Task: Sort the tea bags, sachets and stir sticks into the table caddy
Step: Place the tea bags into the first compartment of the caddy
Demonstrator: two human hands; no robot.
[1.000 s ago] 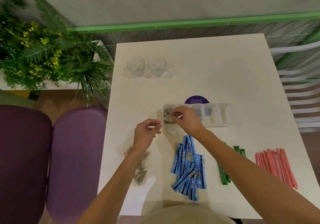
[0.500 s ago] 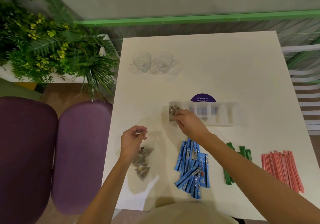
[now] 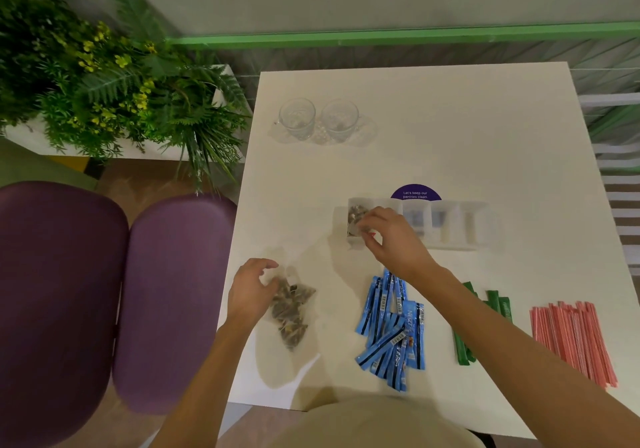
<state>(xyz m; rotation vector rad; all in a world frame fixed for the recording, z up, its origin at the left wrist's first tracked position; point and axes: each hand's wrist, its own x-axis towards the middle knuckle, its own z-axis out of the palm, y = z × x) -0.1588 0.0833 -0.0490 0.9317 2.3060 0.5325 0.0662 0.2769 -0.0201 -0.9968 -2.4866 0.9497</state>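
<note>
1. We see the table (image 3: 450, 156) as a smooth, matt white top
2. The caddy (image 3: 453, 225) looks like frosted, translucent plastic
3. The tea bags (image 3: 291, 312) are sheer mesh over coarse dry leaf
4. The blue sachets (image 3: 391, 329) wear a glossy film wrap
5. The stir sticks (image 3: 575, 340) look smooth, matt red; paper or plastic, we cannot tell
6. The mugs (image 3: 297, 118) are clear, patterned glass
7. The chairs (image 3: 173, 291) have matt purple seats

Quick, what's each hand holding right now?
Left hand: curled over the tea bag pile, grip unclear.
Right hand: pinching a tea bag at the caddy.
</note>
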